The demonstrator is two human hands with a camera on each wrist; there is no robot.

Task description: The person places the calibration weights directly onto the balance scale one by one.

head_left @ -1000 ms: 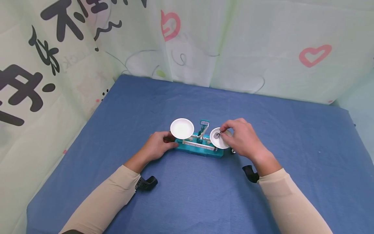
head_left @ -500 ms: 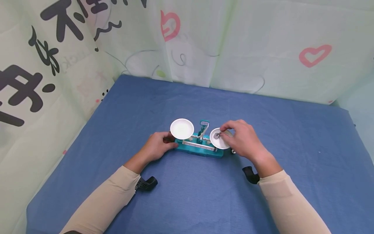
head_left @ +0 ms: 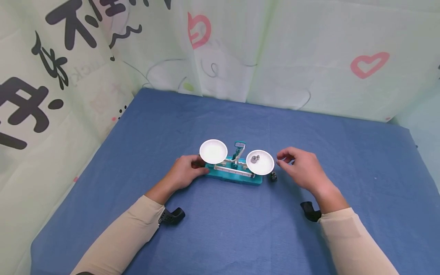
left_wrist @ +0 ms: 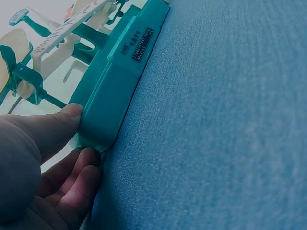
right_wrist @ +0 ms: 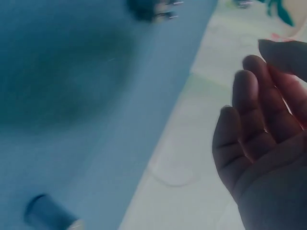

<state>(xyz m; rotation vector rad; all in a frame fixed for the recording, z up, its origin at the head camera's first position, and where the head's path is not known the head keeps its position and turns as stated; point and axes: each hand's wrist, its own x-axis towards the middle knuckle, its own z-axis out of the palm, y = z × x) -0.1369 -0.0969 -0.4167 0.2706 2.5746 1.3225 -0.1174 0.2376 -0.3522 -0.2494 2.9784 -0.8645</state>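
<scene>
Standing on the bench point(head_left: 213, 229), the teal balance point(head_left: 233, 178) has its left end pinched by the left hand point(head_left: 182, 172); right of it hovers the right hand point(head_left: 306, 170), grip loosely parted. Its right pan point(head_left: 265, 165) holds metal weights point(head_left: 254, 159).

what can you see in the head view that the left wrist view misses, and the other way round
Only the head view shows the right hand, its beige sleeve and the metal weights in a white dish. Only the left wrist view shows the printed label on the scale. Both show the left hand holding one end of that scale, and the blue cloth underneath.
</scene>
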